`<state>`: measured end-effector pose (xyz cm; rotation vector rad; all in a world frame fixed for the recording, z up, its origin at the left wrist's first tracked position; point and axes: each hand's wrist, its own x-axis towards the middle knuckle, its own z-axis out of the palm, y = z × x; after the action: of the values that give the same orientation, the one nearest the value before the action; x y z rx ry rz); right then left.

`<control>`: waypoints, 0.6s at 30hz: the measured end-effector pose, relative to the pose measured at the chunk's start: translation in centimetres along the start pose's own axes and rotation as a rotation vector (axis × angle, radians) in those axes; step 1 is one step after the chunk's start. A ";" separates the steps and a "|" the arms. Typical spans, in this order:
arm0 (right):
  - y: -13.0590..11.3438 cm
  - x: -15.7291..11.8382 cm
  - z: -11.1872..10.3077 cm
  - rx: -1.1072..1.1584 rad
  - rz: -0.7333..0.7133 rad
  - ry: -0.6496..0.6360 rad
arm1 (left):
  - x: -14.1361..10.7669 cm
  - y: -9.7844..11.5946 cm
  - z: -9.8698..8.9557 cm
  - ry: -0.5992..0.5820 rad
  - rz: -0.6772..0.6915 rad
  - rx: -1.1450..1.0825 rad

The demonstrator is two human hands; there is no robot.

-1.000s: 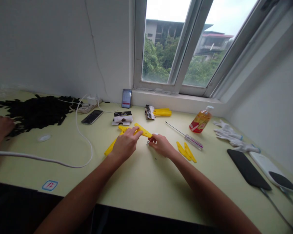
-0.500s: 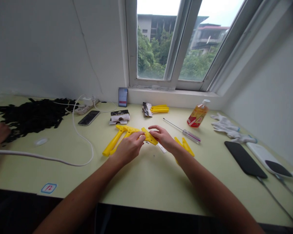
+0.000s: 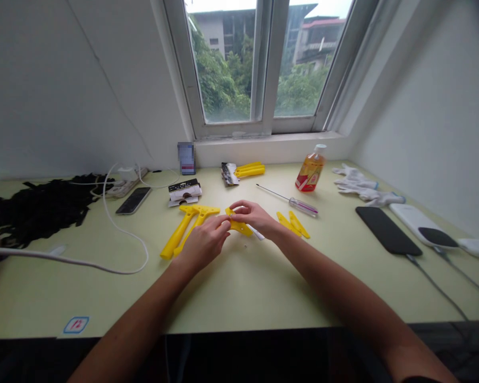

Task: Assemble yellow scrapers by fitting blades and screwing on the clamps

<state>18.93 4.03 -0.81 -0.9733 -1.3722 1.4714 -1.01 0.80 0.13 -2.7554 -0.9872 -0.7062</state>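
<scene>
Things ringed the held piece on the table.
Two handles lay at nine o'clock, boxes at ten, an upright phone at eleven, a packet beside other handles at twelve, a screwdriver at two with a bottle behind, loose pieces at three.

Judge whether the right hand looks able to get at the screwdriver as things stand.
Probably yes: nothing visible blocks the way from the right hand to the screwdriver, though that hand is at the yellow piece and would likely have to leave it first.
</scene>
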 end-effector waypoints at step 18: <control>0.9 0.4 -2.1 -0.663 -0.225 0.197 | 0.1 -1.3 -1.6 0.047 -0.291 0.139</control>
<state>20.71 5.09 -1.88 -1.2748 -1.7918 0.7291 -2.38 1.47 1.52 -2.4921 -1.3884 -0.7060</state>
